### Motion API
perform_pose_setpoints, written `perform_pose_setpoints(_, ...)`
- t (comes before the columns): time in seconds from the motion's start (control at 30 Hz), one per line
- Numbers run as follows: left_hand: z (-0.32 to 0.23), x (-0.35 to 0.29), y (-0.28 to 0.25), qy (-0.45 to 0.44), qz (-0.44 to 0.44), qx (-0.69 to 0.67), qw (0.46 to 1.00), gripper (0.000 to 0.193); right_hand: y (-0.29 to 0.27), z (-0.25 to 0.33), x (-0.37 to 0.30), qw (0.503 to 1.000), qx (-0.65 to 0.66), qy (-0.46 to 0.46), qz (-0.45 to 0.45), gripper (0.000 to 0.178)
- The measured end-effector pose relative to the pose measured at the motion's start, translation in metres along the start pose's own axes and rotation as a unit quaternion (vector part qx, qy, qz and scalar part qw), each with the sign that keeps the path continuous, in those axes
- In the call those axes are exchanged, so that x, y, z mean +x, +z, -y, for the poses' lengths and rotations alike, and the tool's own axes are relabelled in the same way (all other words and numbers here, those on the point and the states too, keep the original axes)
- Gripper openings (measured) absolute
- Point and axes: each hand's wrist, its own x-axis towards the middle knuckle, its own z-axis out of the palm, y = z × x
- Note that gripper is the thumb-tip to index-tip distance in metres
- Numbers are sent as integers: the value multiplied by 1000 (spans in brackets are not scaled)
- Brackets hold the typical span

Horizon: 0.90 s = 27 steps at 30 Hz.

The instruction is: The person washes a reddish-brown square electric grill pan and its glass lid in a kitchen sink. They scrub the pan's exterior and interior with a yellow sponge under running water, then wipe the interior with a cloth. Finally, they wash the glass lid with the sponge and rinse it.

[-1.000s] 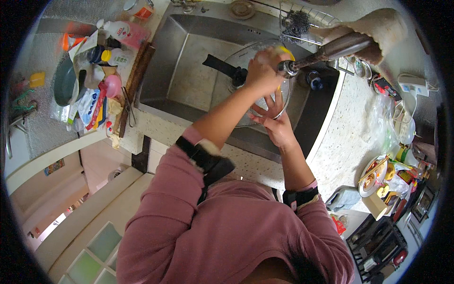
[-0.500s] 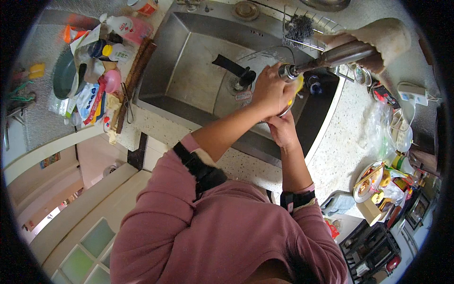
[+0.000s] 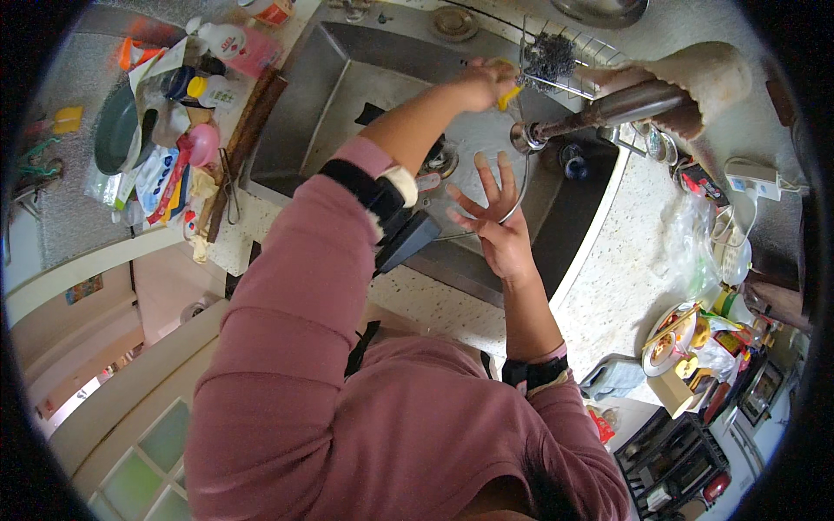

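My left hand is stretched to the far side of the steel sink, fingers closed around a yellow sponge, close to the wire rack. Below the faucet head, my right hand supports a clear round lid with a thin metal rim. Its fingers are spread and show through the lid, and the rim crosses the palm. A dark strip-like piece lies in the sink, partly hidden by my left forearm.
A dark steel-wool scrubber sits on the rack. Cloth wraps the faucet pipe. Bottles, bags and a green basin crowd the left. Along the right counter are plastic bags and a plate of food.
My left hand has moved away from my right hand toward the rack, carrying the sponge. My right hand has spread its fingers beneath the lid, which has shifted lower and tilted.
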Motion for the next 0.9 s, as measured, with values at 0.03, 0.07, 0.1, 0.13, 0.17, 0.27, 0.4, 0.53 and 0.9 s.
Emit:
perform_pose_setpoints(0.03,6,6,-5,-1,18,44,999,52,0,2,0,1000,3,3,-3,102)
perform_pose_setpoints(0.07,9,10,-10,-2,37,89,995,54,0,4,0,1000,17,5,6,103)
perform_pose_setpoints(0.1,8,13,-14,-5,66,150,987,55,-1,6,0,999,30,11,9,103)
perform_pose_setpoints(0.13,4,12,-17,-4,63,167,984,53,-1,8,-1,999,44,18,7,103)
perform_pose_setpoints(0.17,-2,9,-19,-7,70,199,978,51,-2,9,-3,998,65,12,12,102)
perform_pose_setpoints(0.27,-35,-9,-21,-31,181,189,965,47,-5,8,-4,992,125,-7,8,98)
perform_pose_setpoints(0.4,-85,-85,11,-146,25,32,988,57,-18,-7,-5,987,154,-11,-49,87)
perform_pose_setpoints(0.53,-95,-145,20,40,1,66,997,44,-38,-12,-4,990,88,52,-103,76)
perform_pose_setpoints(0.9,42,-234,16,-193,-248,-162,935,48,-17,17,-14,988,137,-34,-55,91)
